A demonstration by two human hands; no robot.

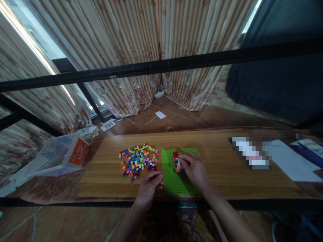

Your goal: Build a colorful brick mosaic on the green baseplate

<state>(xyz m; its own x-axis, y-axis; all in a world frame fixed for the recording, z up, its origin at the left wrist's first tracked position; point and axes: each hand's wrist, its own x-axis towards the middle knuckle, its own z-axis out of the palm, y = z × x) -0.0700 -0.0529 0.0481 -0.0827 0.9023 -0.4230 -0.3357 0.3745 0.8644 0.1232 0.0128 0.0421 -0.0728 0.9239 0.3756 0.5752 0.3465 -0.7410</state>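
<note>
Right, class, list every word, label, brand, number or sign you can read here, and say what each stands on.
No text can be read.
Orange label on the clear plastic bin: pale lettering, too blurred to read.
White printed item on the floor: dark marks, too small to read.
Pixelated object on the tabletop: any text is masked.

Before me the baseplate [169, 185] lies on the board [219, 174], bricks [138, 159] to its left, the bin [57, 157] farther left.

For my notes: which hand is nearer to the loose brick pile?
Left. The left hand is beside the brick pile; the right hand, farther, is over the green baseplate.
</note>
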